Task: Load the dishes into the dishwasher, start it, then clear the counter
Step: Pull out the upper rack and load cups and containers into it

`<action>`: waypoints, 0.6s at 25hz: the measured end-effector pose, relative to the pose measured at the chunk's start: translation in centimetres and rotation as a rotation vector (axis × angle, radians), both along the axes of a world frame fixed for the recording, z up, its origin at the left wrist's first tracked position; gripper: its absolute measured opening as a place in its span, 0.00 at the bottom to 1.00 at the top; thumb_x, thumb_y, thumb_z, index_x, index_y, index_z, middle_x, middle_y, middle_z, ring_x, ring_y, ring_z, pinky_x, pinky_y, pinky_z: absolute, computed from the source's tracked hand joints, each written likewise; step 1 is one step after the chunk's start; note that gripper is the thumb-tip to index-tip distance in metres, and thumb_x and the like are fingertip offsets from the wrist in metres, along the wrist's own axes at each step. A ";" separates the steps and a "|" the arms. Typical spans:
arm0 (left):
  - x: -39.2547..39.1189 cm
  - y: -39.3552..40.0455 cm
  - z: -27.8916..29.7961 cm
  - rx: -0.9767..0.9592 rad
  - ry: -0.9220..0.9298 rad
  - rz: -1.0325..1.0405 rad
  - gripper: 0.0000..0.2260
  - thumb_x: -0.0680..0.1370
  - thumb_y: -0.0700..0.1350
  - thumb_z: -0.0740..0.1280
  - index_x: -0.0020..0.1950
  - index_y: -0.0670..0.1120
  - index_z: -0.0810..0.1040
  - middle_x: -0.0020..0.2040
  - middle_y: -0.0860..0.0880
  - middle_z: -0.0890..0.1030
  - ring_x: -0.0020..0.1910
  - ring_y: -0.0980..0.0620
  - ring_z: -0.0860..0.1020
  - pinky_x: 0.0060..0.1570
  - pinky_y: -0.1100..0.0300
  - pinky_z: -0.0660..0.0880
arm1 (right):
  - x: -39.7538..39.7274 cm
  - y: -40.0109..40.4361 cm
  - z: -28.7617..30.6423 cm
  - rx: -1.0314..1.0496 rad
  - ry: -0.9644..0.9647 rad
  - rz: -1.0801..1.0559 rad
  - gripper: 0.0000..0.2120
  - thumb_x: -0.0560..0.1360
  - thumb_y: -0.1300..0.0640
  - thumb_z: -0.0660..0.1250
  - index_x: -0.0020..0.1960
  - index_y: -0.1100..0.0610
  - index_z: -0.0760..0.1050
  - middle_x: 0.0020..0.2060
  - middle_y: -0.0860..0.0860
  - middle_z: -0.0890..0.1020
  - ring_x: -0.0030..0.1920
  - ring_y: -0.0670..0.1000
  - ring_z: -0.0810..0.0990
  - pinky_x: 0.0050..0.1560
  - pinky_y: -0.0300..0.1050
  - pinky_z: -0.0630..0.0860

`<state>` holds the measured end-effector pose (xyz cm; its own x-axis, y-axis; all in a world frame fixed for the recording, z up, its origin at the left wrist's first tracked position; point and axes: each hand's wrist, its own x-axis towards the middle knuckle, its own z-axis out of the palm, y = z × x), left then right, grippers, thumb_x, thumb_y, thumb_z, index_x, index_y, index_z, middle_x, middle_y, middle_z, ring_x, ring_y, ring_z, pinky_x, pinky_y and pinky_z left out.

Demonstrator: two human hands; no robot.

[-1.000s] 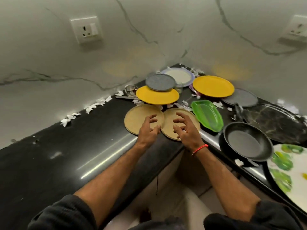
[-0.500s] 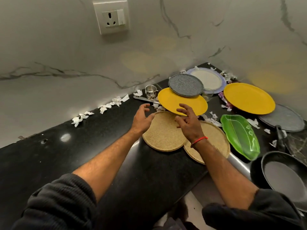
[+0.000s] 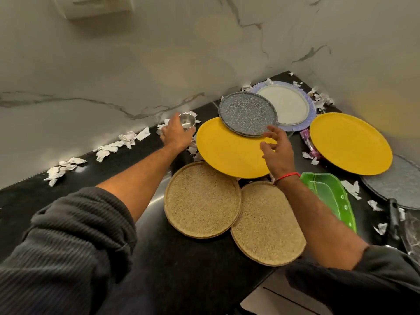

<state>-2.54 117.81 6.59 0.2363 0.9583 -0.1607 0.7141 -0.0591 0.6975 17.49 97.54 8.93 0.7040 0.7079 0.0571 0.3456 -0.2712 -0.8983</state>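
No readable text, label, brand, number or sign shows on anything here.

Dark grey ribbed sleeves (image 3: 75, 235) pushed up, red thread wristband (image 3: 286, 176)

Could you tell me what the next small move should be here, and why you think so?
Probably lift the small steel cup clear of the counter. The left hand is already on it by the wall, while the right hand hovers open over the yellow plate, holding nothing.
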 end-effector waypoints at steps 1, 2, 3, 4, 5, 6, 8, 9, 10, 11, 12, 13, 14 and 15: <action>1.0 0.7 -0.5 -0.010 0.027 0.017 0.33 0.79 0.54 0.70 0.80 0.50 0.60 0.76 0.45 0.68 0.74 0.38 0.64 0.73 0.39 0.61 | 1.2 0.1 -0.4 -0.008 -0.013 -0.021 0.20 0.78 0.60 0.65 0.67 0.46 0.70 0.58 0.46 0.78 0.46 0.51 0.80 0.47 0.60 0.81; 1.6 1.4 -1.0 -0.022 0.049 0.036 0.33 0.78 0.56 0.70 0.79 0.50 0.60 0.76 0.44 0.68 0.74 0.38 0.64 0.73 0.39 0.61 | 2.4 0.1 -0.9 -0.013 -0.021 -0.051 0.19 0.77 0.60 0.66 0.67 0.48 0.70 0.57 0.46 0.78 0.45 0.49 0.80 0.47 0.60 0.80; 2.1 2.0 -1.7 -0.034 0.055 0.055 0.34 0.77 0.57 0.71 0.79 0.50 0.62 0.75 0.44 0.69 0.73 0.38 0.65 0.72 0.39 0.61 | 3.7 0.1 -1.4 -0.016 -0.030 -0.088 0.19 0.77 0.61 0.66 0.67 0.50 0.70 0.56 0.47 0.78 0.44 0.50 0.80 0.48 0.60 0.80; 2.3 2.5 -2.2 -0.033 0.047 0.074 0.34 0.77 0.57 0.72 0.78 0.49 0.63 0.74 0.43 0.70 0.73 0.38 0.65 0.72 0.39 0.61 | 5.0 0.2 -2.0 -0.020 -0.045 -0.125 0.19 0.77 0.61 0.67 0.66 0.51 0.71 0.56 0.49 0.78 0.45 0.52 0.80 0.48 0.60 0.79; 2.5 2.8 -2.7 -0.014 0.031 0.085 0.34 0.76 0.58 0.73 0.77 0.49 0.65 0.74 0.43 0.71 0.73 0.39 0.66 0.71 0.39 0.61 | 6.1 0.3 -2.5 -0.029 -0.064 -0.153 0.20 0.76 0.61 0.67 0.67 0.52 0.70 0.56 0.51 0.77 0.46 0.55 0.80 0.50 0.60 0.79; 2.5 2.8 -2.8 0.036 0.020 0.090 0.34 0.75 0.59 0.73 0.76 0.49 0.66 0.73 0.44 0.71 0.73 0.40 0.66 0.71 0.38 0.61 | 7.0 0.5 -2.9 -0.038 -0.081 -0.171 0.22 0.76 0.60 0.69 0.68 0.53 0.69 0.57 0.54 0.76 0.49 0.58 0.79 0.52 0.60 0.78; 2.7 2.1 -2.4 0.206 -0.005 0.096 0.34 0.76 0.62 0.70 0.78 0.49 0.65 0.73 0.44 0.71 0.73 0.42 0.67 0.71 0.38 0.61 | 8.7 1.2 -3.7 -0.097 -0.086 -0.178 0.30 0.74 0.57 0.73 0.72 0.57 0.64 0.65 0.59 0.70 0.60 0.61 0.74 0.62 0.57 0.74; 2.9 1.5 -1.7 0.294 -0.041 0.094 0.34 0.77 0.63 0.67 0.78 0.48 0.64 0.73 0.45 0.71 0.73 0.43 0.68 0.71 0.39 0.63 | 9.4 1.6 -4.0 -0.159 -0.082 -0.163 0.36 0.74 0.55 0.74 0.75 0.58 0.60 0.70 0.61 0.65 0.68 0.61 0.69 0.68 0.56 0.69; 3.3 0.8 -0.9 0.362 -0.103 0.084 0.34 0.79 0.64 0.66 0.78 0.47 0.64 0.73 0.45 0.71 0.71 0.45 0.69 0.71 0.42 0.66 | 10.2 2.1 -4.4 -0.231 -0.080 -0.138 0.41 0.73 0.53 0.75 0.77 0.59 0.57 0.73 0.62 0.60 0.73 0.61 0.62 0.71 0.56 0.63; 3.6 0.0 0.0 0.397 -0.183 0.063 0.33 0.80 0.63 0.65 0.79 0.46 0.63 0.72 0.44 0.71 0.69 0.48 0.71 0.68 0.48 0.70 | 10.8 2.7 -4.7 -0.293 -0.081 -0.106 0.43 0.73 0.53 0.76 0.78 0.60 0.54 0.76 0.63 0.57 0.76 0.60 0.57 0.73 0.56 0.60; 4.0 -0.8 0.8 0.382 -0.269 0.031 0.32 0.80 0.62 0.64 0.79 0.46 0.64 0.71 0.44 0.71 0.67 0.49 0.72 0.64 0.54 0.73 | 11.4 3.3 -5.0 -0.325 -0.065 -0.072 0.44 0.72 0.53 0.76 0.78 0.60 0.54 0.76 0.62 0.58 0.76 0.60 0.57 0.73 0.56 0.59; 4.4 -1.7 1.7 0.318 -0.360 -0.002 0.31 0.81 0.61 0.64 0.79 0.46 0.65 0.70 0.43 0.72 0.65 0.49 0.74 0.59 0.57 0.76 | 11.8 3.8 -5.2 -0.324 -0.044 -0.044 0.42 0.72 0.55 0.76 0.78 0.61 0.57 0.75 0.62 0.62 0.75 0.60 0.61 0.72 0.54 0.62; 4.9 -2.7 2.6 0.196 -0.466 -0.027 0.29 0.81 0.60 0.64 0.78 0.47 0.66 0.68 0.43 0.72 0.63 0.49 0.77 0.54 0.56 0.79 | 12.2 4.1 -5.5 -0.304 -0.033 -0.039 0.38 0.72 0.56 0.76 0.75 0.62 0.62 0.72 0.61 0.68 0.72 0.60 0.67 0.69 0.50 0.65; 5.4 -3.9 3.1 0.038 -0.581 -0.047 0.28 0.82 0.59 0.64 0.78 0.48 0.66 0.67 0.44 0.73 0.60 0.49 0.80 0.48 0.54 0.82 | 12.3 4.2 -5.3 -0.288 -0.031 -0.054 0.34 0.71 0.57 0.77 0.72 0.62 0.66 0.68 0.60 0.73 0.68 0.59 0.71 0.65 0.46 0.68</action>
<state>2.83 113.92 9.69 0.3180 0.9471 0.0423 0.2109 -0.1142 0.9708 29.77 101.70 3.60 0.7424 0.6594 -0.1185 0.3496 -0.5322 -0.7710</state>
